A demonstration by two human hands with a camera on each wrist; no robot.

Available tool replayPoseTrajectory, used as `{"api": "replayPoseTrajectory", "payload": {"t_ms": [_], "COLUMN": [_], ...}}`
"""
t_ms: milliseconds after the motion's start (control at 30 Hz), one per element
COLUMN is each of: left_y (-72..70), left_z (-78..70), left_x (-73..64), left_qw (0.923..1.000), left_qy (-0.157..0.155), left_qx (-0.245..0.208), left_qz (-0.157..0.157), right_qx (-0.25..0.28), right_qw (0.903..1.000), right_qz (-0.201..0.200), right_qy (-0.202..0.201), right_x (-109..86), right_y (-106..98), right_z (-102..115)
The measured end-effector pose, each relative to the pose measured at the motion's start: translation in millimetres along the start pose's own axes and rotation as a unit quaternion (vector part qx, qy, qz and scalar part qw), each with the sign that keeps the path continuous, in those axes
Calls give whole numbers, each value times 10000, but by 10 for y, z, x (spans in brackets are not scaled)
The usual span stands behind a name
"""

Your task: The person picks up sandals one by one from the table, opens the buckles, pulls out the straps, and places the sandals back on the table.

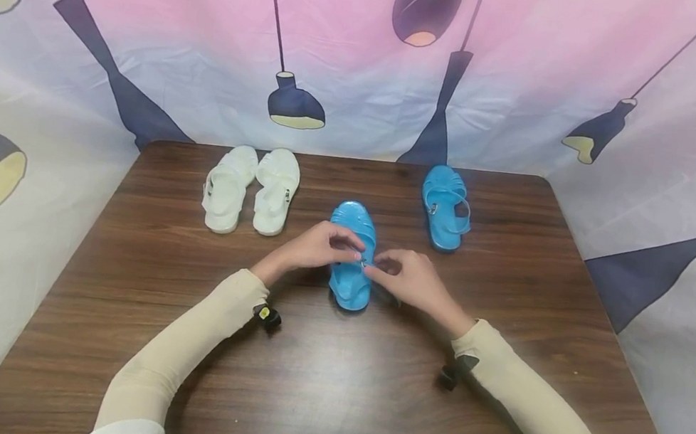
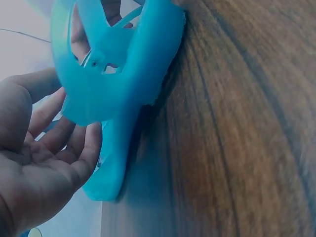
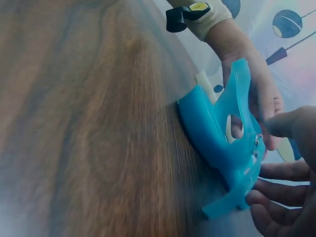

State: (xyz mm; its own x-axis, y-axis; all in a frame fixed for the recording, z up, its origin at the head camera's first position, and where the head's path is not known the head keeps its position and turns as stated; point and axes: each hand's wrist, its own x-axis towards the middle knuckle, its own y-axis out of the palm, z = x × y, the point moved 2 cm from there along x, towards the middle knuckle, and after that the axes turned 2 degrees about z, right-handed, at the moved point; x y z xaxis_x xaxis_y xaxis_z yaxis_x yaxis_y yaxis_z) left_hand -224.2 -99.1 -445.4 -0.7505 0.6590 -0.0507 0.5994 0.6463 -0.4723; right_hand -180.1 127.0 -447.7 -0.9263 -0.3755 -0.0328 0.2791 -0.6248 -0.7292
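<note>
A blue sandal [image 1: 349, 289] lies sole down at the middle of the table, toe toward the back wall. My left hand [image 1: 322, 245] reaches over it from the left, thumb and forefinger pinching the strap beside the small metal buckle [image 3: 256, 143]. From the other side, my right hand [image 1: 412, 278] pinches the strap at the buckle with its thumb and forefinger. Its other fingers [image 3: 279, 190] curve beside the sandal's outer side. In the left wrist view the heel strap [image 2: 84, 101] covers part of the left fingers.
Another blue sandal [image 1: 447, 232] lies at the back right of the brown wooden table [image 1: 192, 342]. Two white sandals, one left [image 1: 224, 196] and one right [image 1: 272, 201], stand side by side at the back left. A lamp-patterned cloth [image 1: 361, 104] hangs behind the table.
</note>
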Motion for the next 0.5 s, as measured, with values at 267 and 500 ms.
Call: {"api": "replayPoseTrajectory", "payload": {"t_ms": [267,500], "left_y": [-39,-19], "left_z": [1,-14], "left_x": [-48,-91], "left_qw": [9999,9999], "left_qy": [-79,-53], "left_qx": [111,87], "left_qz": [-9,-3], "right_qx": [-26,88], "right_qw": [9994,9987], "right_qz": [-344,-464], "right_qy": [-48,-193], "right_x": [117,141], "right_y": [99,180], "right_z": [113,113]}}
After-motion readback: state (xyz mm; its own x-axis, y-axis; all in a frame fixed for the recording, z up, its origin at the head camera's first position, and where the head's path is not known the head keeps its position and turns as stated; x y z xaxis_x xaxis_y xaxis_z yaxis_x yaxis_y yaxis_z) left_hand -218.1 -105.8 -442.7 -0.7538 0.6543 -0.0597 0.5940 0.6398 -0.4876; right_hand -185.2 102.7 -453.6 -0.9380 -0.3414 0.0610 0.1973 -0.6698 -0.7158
